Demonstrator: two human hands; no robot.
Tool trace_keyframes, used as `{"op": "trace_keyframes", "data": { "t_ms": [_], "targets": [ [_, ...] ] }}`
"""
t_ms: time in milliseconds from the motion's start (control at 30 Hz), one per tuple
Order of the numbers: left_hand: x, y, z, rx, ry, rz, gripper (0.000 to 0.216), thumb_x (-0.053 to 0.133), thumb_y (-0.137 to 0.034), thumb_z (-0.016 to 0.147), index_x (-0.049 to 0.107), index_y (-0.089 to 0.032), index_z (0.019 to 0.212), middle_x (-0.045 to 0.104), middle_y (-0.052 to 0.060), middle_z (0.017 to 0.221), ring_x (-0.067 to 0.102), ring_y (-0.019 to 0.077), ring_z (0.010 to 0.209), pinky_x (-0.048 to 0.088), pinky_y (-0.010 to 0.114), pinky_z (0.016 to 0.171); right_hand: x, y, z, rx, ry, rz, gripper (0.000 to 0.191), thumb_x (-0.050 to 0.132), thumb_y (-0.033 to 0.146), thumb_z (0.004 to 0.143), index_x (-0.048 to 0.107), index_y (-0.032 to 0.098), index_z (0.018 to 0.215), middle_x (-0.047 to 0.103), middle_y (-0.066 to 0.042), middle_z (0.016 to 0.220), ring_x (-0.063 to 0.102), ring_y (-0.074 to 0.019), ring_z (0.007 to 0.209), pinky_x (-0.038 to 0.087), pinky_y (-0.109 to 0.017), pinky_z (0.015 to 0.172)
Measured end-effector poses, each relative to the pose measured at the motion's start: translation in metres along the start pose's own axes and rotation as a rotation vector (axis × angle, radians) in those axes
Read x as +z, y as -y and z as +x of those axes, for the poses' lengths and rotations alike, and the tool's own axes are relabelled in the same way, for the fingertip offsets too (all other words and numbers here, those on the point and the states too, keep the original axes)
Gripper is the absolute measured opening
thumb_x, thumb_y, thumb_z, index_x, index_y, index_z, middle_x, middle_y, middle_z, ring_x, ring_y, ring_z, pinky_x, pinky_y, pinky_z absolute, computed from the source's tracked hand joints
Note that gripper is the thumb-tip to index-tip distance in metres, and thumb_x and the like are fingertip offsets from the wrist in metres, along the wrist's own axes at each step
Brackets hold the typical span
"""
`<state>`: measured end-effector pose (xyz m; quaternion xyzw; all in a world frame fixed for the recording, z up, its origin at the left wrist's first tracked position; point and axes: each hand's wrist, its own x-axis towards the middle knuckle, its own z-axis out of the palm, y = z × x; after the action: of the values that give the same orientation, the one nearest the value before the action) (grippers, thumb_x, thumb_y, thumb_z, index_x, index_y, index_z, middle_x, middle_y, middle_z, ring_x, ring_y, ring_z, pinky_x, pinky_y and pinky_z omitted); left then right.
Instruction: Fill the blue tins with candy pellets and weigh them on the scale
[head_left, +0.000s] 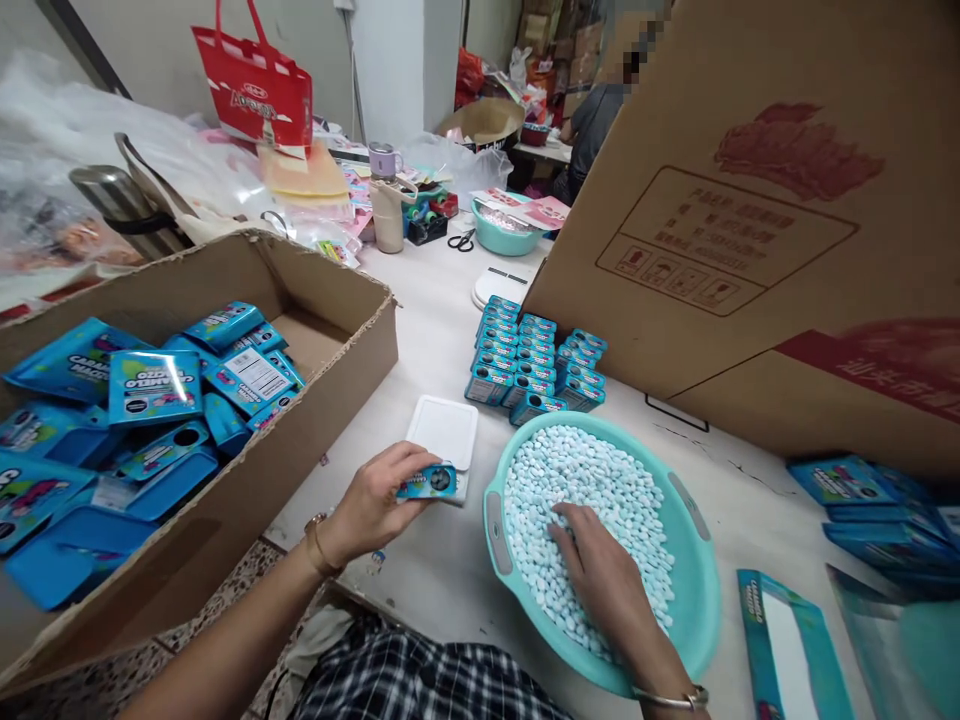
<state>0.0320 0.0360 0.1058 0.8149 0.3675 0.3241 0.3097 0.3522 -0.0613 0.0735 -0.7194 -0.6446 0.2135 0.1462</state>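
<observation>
Fingers (416, 463) of the left hand (379, 492) clamp 1 small blue box (439, 483) at the near edge of a white scale (442, 432). The right hand (604, 570) rests among pale blue candies (592, 460) in a turquoise basin (703, 610); whether it grips any, I cannot tell. Beyond it, blue boxes (495, 360) stand on the desk (424, 320); leftward, a cardboard carton (277, 490) holds packs (154, 385).

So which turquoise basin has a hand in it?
The near basin: the right hand is among its pale blue pieces. The far basin, beside the scissors, has no hand in it.
</observation>
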Motion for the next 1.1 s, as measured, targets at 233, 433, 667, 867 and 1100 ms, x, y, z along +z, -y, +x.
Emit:
{"op": "trace_keyframes", "data": {
  "t_ms": [233,433,667,867,1100],
  "targets": [
    [-0.008,0.035,0.056,-0.041,-0.035,-0.081,0.03,0.072,-0.024,0.085,0.065,-0.022,0.114,0.065,0.006,0.107,0.064,0.0196,0.099,0.05,0.03,0.087,-0.03,-0.009,0.003,0.427,-0.237,0.891,0.039,0.066,0.055,0.084,0.063,0.025,0.109,0.063,-0.003,0.09,0.058,-0.0154,0.067,0.044,-0.023,0.047],
    [-0.001,0.06,0.091,-0.029,0.073,0.003,0.033,0.074,-0.031,0.083,0.067,-0.021,0.113,0.067,0.007,0.106,0.065,0.0208,0.097,0.053,0.034,0.088,-0.043,-0.009,0.009,0.551,-0.19,1.868,0.023,0.074,0.022,0.078,0.056,0.023,0.093,0.051,0.002,0.081,0.048,-0.0081,0.059,0.038,-0.012,0.038],
    [-0.034,0.043,0.064,-0.093,-0.289,-0.016,0.078,0.08,-0.04,0.078,0.044,-0.025,0.145,0.049,0.012,0.145,0.049,0.0279,0.134,0.046,0.043,0.107,-0.037,-0.011,0.019,0.569,-0.279,1.943,0.023,0.067,0.017,0.075,0.055,0.025,0.094,0.052,0.001,0.082,0.055,-0.0124,0.069,0.053,-0.022,0.052],
    [-0.043,0.035,0.042,-0.164,-0.389,-0.055,0.058,0.077,-0.034,0.081,0.056,-0.027,0.135,0.061,0.008,0.132,0.057,0.0258,0.125,0.05,0.04,0.102,-0.039,0.008,0.027,0.468,-0.333,2.132,0.022,0.06,0.007,0.079,0.051,0.024,0.09,0.047,0.005,0.075,0.047,-0.0069,0.055,0.052,-0.019,0.052],
    [-0.032,0.043,0.054,-0.143,-0.333,-0.107,0.055,0.077,-0.032,0.082,0.058,-0.025,0.133,0.06,0.009,0.132,0.058,0.0255,0.123,0.05,0.041,0.103,-0.036,0.005,0.024,0.433,-0.367,2.245,0.031,0.055,0.001,0.08,0.053,0.025,0.1,0.056,0.002,0.085,0.055,-0.0066,0.06,0.046,-0.011,0.043]
  ]
}}
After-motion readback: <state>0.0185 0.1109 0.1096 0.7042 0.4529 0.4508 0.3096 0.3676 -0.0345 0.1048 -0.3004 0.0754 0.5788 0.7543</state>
